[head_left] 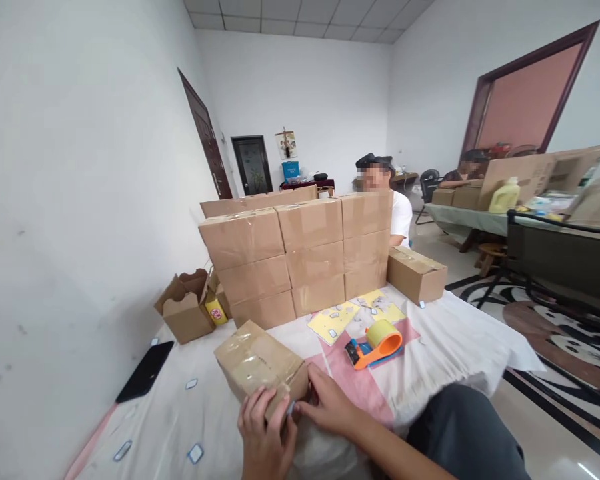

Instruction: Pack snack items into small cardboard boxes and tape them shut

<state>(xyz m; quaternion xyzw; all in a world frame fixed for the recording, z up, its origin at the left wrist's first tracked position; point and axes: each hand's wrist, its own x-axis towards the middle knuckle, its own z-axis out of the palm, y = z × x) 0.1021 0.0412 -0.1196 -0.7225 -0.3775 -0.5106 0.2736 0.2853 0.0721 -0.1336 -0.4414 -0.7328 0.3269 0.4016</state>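
A taped cardboard box [255,357] lies on the cloth-covered table right in front of me. My left hand [266,427] grips its near side, fingers curled over the top edge and thumb at the near right corner. At that box's right end is my right hand [330,403], with the index finger against the end face and the thumb lower down. Between my two thumbs shows a small blue-edged label [291,407], partly covered by fingers. An orange tape dispenser [380,345] with a yellowish roll lies to the right of the box.
Stacked taped boxes [310,253] form a wall behind; another box [417,273] stands right. Small blue-edged labels [195,454] are scattered about. A black phone [145,371] and an opened carton [187,310] lie left. A person [400,217] sits beyond the stack.
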